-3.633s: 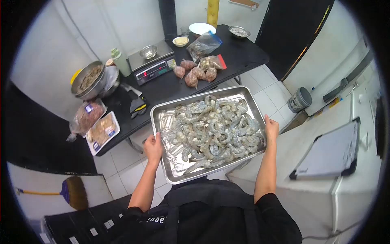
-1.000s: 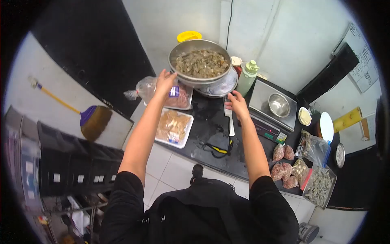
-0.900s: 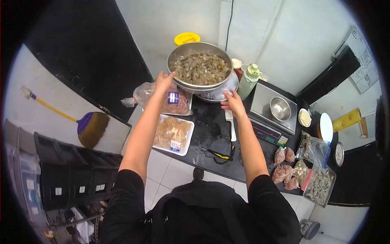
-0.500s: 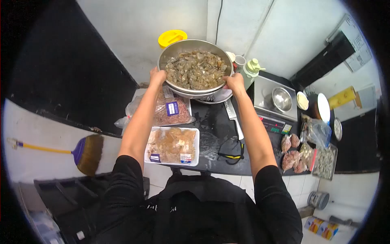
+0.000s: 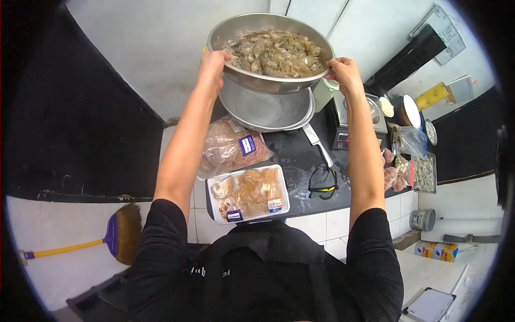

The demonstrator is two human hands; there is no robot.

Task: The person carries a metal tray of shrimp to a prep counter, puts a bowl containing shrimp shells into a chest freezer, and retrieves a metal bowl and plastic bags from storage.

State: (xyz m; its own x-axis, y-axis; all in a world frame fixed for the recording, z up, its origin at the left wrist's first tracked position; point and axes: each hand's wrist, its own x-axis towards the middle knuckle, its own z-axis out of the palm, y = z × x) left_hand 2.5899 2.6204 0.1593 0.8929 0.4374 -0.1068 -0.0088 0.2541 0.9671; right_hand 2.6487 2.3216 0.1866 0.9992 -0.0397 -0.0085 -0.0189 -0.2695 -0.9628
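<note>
My left hand (image 5: 212,68) grips the left rim of a wide steel bowl (image 5: 268,85). The opposite rim is held by my right hand (image 5: 345,74). Greyish-brown, translucent pieces that look like shrimp shells (image 5: 276,53) fill the bowl, which is raised and tilted toward me. Beneath it, a second large metal bowl (image 5: 263,110) stands on the black table, its bare inside partly hidden. Near its lower edge lie a bag of ground meat (image 5: 233,147) and a kitchen knife (image 5: 320,145) with a white handle.
A wrapped tray of pale meat (image 5: 249,193) sits at the table's front edge, left of a black-and-yellow strapped item (image 5: 323,182). To the right are a scale (image 5: 343,126), bagged food (image 5: 394,177) and a metal tray of greyish pieces (image 5: 425,174). A broom (image 5: 120,236) is at left.
Both hands have lifted the full bowl up and away from the metal bowl below, whose inside now shows. The view has shifted, and the yellow lid behind is now almost wholly hidden.
</note>
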